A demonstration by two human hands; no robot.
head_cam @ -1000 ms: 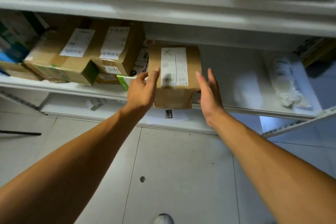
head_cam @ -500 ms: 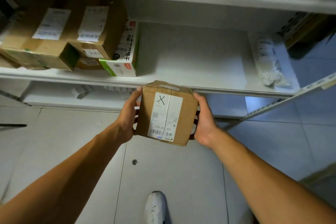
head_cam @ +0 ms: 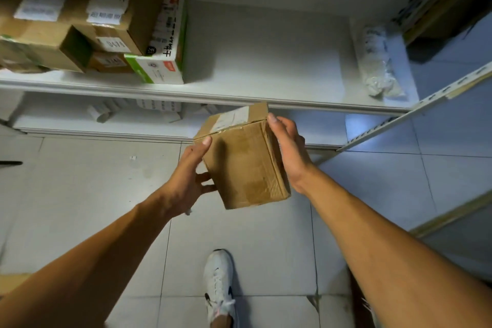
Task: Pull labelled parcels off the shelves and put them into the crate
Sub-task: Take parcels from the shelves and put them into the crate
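Hands, left point(head_cam: 186, 184) and right point(head_cam: 288, 149), grip cardboard parcel point(head_cam: 245, 165) just off shelf edge point(head_cam: 186, 93).

We reach both bare forearms forward and inward. Our left hand point(head_cam: 187, 181) grips the left side of the brown cardboard parcel point(head_cam: 243, 165), thumb up along its near edge, fingers curled beneath. Our right hand point(head_cam: 288, 150) clasps the opposite side, fingertips at the top corner, palm flat against the cardboard, wrist bent slightly.
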